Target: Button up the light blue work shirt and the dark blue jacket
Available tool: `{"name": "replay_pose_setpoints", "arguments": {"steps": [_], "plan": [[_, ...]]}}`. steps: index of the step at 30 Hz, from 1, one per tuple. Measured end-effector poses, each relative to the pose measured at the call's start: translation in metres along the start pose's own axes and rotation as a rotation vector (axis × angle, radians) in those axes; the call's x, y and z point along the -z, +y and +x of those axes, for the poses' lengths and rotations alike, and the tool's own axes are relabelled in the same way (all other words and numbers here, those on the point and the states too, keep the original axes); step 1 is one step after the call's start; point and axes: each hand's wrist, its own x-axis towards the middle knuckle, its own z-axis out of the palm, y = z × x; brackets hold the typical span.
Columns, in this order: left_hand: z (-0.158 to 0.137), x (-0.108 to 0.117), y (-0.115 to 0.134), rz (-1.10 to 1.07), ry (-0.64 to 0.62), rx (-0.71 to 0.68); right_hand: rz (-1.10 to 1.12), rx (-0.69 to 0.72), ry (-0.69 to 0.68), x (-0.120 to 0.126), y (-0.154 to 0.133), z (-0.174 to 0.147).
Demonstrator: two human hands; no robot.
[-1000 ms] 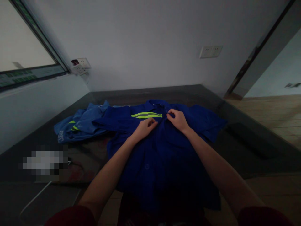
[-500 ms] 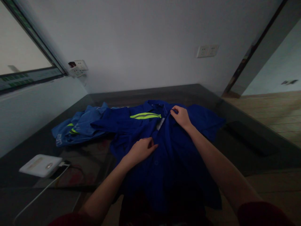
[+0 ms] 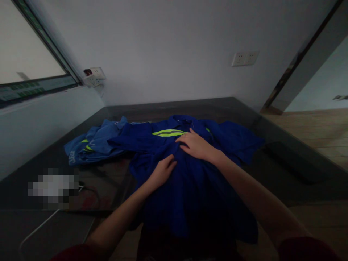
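A dark blue work shirt [image 3: 163,145] with a yellow-green and grey reflective stripe is spread on the dark table, collar toward the wall, its lower part hanging over the near edge. My left hand [image 3: 162,171] is closed at the shirt's front, fingers and thumb bent together on the cloth. Just above and to the right, my right hand [image 3: 196,145] lies over the shirt's front, fingers apart, by the end of the stripe. The cloth under both palms is hidden.
A lighter blue folded garment [image 3: 95,143] with lettering lies left of the shirt. A blurred-out pale object [image 3: 53,186] with a white cable is at the front left of the table [image 3: 223,105]. A dark flat object [image 3: 293,161] lies at right. Wall sockets [image 3: 245,58] are behind.
My right hand has let go of the shirt's opened front edge and moved left and down onto the cloth. The front now lies over the white label. My left hand has shifted slightly.
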Motion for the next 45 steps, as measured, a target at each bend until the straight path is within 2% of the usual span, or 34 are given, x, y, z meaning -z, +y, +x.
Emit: {"name": "replay_pose_setpoints", "arguments": {"steps": [2, 4, 9, 12, 14, 16, 19, 21, 25, 29, 34, 38, 42, 45], "plan": [[0.009, 0.007, -0.004, -0.177, 0.020, 0.016, 0.126, 0.036, -0.177, -0.008, 0.005, 0.006], [0.021, 0.016, -0.007, -0.307, 0.029, 0.040, 0.186, -0.017, -0.227, -0.018, 0.018, 0.012], [0.065, 0.051, -0.003, -0.374, 0.025, 0.057, 0.208, -0.164, -0.060, -0.022, 0.046, 0.014], [0.097, 0.068, 0.003, -0.262, 0.093, -0.031, 0.253, -0.224, 0.071, -0.011, 0.054, 0.011], [0.114, 0.070, 0.004, -0.140, 0.125, -0.102, 0.327, -0.266, 0.143, -0.005, 0.058, 0.008], [0.122, 0.065, 0.001, 0.030, 0.074, -0.161, 0.391, -0.310, 0.145, -0.004, 0.062, 0.004], [0.118, 0.050, -0.004, 0.291, -0.094, -0.215, 0.411, -0.367, 0.041, -0.009, 0.068, -0.004], [0.109, 0.040, 0.000, 0.380, -0.084, -0.241, 0.396, -0.376, -0.012, -0.014, 0.070, -0.009], [0.090, 0.028, 0.026, 0.286, 0.104, -0.364, 0.388, -0.314, 0.033, -0.019, 0.065, -0.020], [0.080, 0.017, 0.041, 0.156, 0.046, -0.495, 0.433, -0.315, 0.156, -0.021, 0.051, -0.027], [0.072, 0.003, 0.029, 0.160, 0.031, -0.381, 0.427, -0.324, 0.249, -0.029, 0.042, -0.027], [0.069, -0.002, 0.023, 0.101, 0.124, -0.268, 0.464, -0.306, 0.294, -0.033, 0.040, -0.025], [0.071, -0.003, 0.020, 0.088, 0.277, -0.297, 0.481, -0.292, 0.326, -0.033, 0.038, -0.025], [0.074, -0.002, 0.019, 0.063, 0.284, -0.326, 0.505, -0.261, 0.331, -0.031, 0.036, -0.026]]}}
